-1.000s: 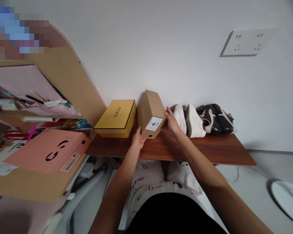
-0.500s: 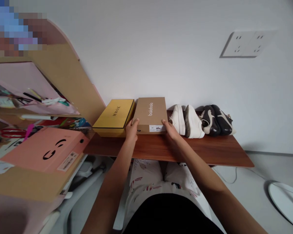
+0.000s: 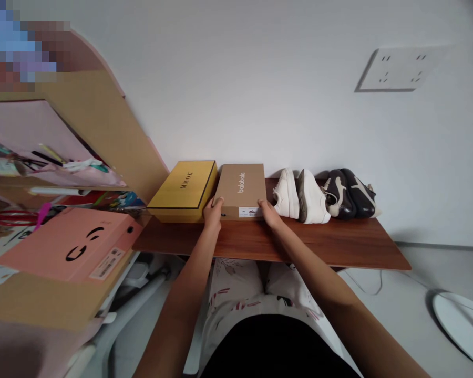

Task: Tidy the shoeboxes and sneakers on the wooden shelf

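Brown cardboard box [image 3: 241,184] appears to rest on the bench [image 3: 323,247], gripped between the left hand [image 3: 213,214] and right hand [image 3: 270,214]; squaring it up seems the step in hand. Letting go calls for small finger movements: yellow box [image 3: 184,189] close on its left, white shoes [image 3: 305,198] near its right, open bench in front.

top [image 3: 279,346]: black | legwear [image 3: 236,281]: white, red and dark print | hands [image 3: 213,213]: bare

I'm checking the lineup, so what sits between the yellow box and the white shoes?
The head view shows the brown box there, with the left hand and right hand at its near corners.
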Demonstrator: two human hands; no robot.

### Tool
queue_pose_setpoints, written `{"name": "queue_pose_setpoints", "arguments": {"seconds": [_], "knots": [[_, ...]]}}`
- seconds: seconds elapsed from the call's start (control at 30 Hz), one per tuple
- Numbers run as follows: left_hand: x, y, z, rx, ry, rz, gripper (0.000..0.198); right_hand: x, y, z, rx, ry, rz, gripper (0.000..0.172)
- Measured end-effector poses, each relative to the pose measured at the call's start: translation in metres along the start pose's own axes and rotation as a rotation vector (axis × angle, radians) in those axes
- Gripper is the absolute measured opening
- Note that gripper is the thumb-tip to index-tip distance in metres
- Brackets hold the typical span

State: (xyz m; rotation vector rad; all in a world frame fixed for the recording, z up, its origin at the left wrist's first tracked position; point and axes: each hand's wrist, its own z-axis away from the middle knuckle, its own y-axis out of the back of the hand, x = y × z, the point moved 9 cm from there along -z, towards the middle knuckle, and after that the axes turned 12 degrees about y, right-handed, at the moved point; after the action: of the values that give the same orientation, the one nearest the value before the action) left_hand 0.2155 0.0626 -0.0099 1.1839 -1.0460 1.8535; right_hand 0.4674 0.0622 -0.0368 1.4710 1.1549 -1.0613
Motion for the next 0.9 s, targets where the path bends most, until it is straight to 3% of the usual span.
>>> {"name": "queue_pose_setpoints", "arguments": {"seconds": [0.13, 0.2, 0.27, 0.33, 0.4, 0.5, 0.57, 0.63, 0.77, 0.9], "knots": [[0.008, 0.001, 0.005, 0.034, -0.045, -0.080, 0.031, -0.011, -0.004, 0.008, 0.002, -0.033, 0.017, 0.064], [0.021, 0.003, 0.019, 0.107, -0.167, -0.180, 0.040, -0.020, 0.001, 0.016, 0.000, 0.001, 0.026, 0.064], [0.038, -0.001, 0.044, 0.154, -0.355, -0.285, 0.050, -0.030, 0.021, 0.027, 0.031, 0.059, 0.048, 0.063], [0.047, -0.017, 0.077, 0.109, -0.524, -0.343, 0.057, -0.038, 0.056, 0.040, 0.098, 0.142, 0.081, 0.062], [0.041, -0.043, 0.105, -0.040, -0.564, -0.345, 0.057, -0.044, 0.105, 0.056, 0.216, 0.217, 0.149, 0.061], [0.001, -0.097, 0.128, -0.354, -0.345, -0.318, 0.049, -0.037, 0.186, 0.083, 0.497, 0.208, 0.346, 0.063], [-0.032, -0.131, 0.133, -0.467, -0.178, -0.330, 0.052, -0.023, 0.218, 0.096, 0.604, 0.123, 0.446, 0.069], [-0.059, -0.155, 0.127, -0.435, -0.092, -0.382, 0.063, -0.005, 0.228, 0.096, 0.571, 0.037, 0.456, 0.075], [-0.091, -0.179, 0.101, -0.324, 0.015, -0.423, 0.075, 0.015, 0.214, 0.077, 0.358, -0.033, 0.353, 0.074], [-0.087, -0.194, 0.088, -0.412, 0.003, -0.431, 0.056, -0.002, 0.205, 0.052, 0.171, 0.085, 0.231, 0.060]]}}
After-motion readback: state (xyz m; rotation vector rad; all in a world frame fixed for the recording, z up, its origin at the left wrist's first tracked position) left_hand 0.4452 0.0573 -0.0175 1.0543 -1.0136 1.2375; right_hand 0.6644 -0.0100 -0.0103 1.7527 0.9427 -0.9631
